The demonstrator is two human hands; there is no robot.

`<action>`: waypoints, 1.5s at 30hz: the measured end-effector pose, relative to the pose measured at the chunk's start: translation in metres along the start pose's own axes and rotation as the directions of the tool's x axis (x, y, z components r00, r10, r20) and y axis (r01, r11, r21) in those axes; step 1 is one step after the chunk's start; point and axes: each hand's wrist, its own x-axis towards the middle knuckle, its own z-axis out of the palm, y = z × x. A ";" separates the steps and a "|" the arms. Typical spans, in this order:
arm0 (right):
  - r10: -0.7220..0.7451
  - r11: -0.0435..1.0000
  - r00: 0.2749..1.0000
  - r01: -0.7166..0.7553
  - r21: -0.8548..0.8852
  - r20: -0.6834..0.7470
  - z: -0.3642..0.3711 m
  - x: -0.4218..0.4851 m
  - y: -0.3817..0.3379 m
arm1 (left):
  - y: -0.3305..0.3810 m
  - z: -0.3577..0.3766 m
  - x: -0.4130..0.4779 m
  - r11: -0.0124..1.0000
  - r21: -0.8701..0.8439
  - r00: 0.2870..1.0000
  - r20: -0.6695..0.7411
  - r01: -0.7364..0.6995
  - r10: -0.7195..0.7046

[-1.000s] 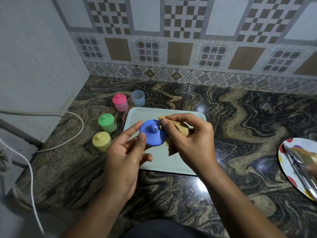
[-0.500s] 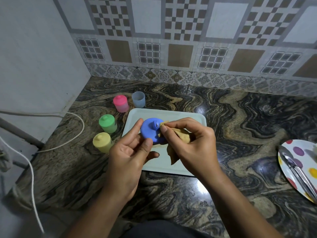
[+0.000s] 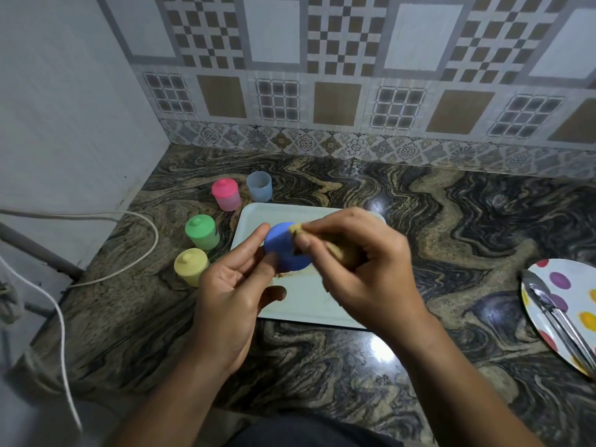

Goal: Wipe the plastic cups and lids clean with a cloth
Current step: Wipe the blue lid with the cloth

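1. Your left hand (image 3: 232, 285) is lying palm-up, its grip holding the blue lid (image 3: 283, 250) above the tray (image 3: 309, 304).
2. Your right hand (image 3: 361, 272) is arching over, its grip clenching the cloth (image 3: 337, 251) against the lid's right edge.

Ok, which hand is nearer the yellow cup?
Left. The left hand, holding the blue lid, is beside the yellow cup; the right hand, pinching the cloth, is farther right, over the tray.

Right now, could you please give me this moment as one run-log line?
left hand holds blue lid | right hand presses cloth on it | above white tray | blue cup lidless | pink cup, green cup, yellow cup lidded
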 end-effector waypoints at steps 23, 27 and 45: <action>0.294 0.934 0.956 -0.291 0.209 0.021 0.015 -0.003 0.014 | 0.000 -0.010 0.006 0.996 -0.084 0.999 -0.042 0.022 -0.026; 0.174 0.979 0.983 -0.180 0.097 0.063 0.021 -0.010 0.014 | 0.000 -0.008 0.005 0.996 -0.086 0.999 -0.020 0.038 -0.040; 0.313 0.924 0.950 -0.304 0.234 -0.005 0.011 -0.003 0.019 | 0.002 0.007 0.003 0.995 -0.099 0.995 -0.104 -0.010 0.000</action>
